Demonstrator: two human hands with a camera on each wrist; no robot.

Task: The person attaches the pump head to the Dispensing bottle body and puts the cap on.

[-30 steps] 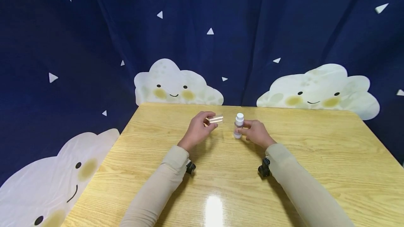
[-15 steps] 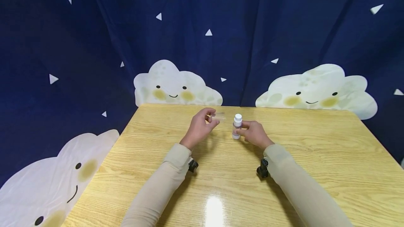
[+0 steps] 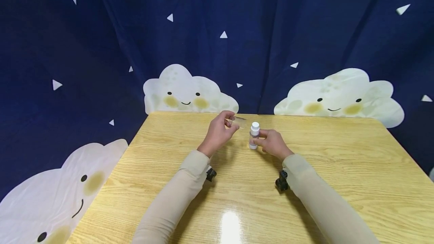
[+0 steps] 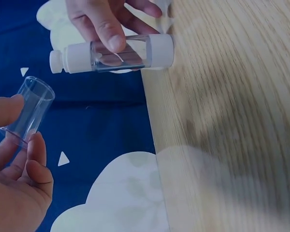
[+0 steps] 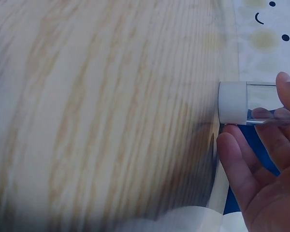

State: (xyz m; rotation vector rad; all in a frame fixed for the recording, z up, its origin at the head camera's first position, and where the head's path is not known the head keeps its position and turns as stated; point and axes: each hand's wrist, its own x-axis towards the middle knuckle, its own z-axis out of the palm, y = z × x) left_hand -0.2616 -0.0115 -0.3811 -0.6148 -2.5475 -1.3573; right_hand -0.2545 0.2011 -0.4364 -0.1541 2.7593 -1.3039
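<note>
In the head view my left hand (image 3: 218, 131) holds a clear plastic cap (image 3: 239, 122) between thumb and fingers, tilted, above the table and left of the bottle. The left wrist view shows this clear cap (image 4: 33, 108) as a hollow see-through cylinder. My right hand (image 3: 274, 144) grips a small pump bottle (image 3: 254, 135) upright by its transparent middle. That bottle (image 4: 121, 54) has a white base, a clear body and a white top with a narrower head. Cap and bottle stand apart. In the right wrist view the white base (image 5: 233, 102) sits at the tabletop.
The wooden table (image 3: 339, 168) spreads around both hands, with a bright reflection near its front. Behind it hangs a dark blue curtain (image 3: 203, 22) printed with white clouds and triangles. Each wrist carries a small black camera (image 3: 282, 180).
My left hand has moved right and slightly away with the clear cap, whose tilt has changed. My right hand and the bottle have barely shifted.
</note>
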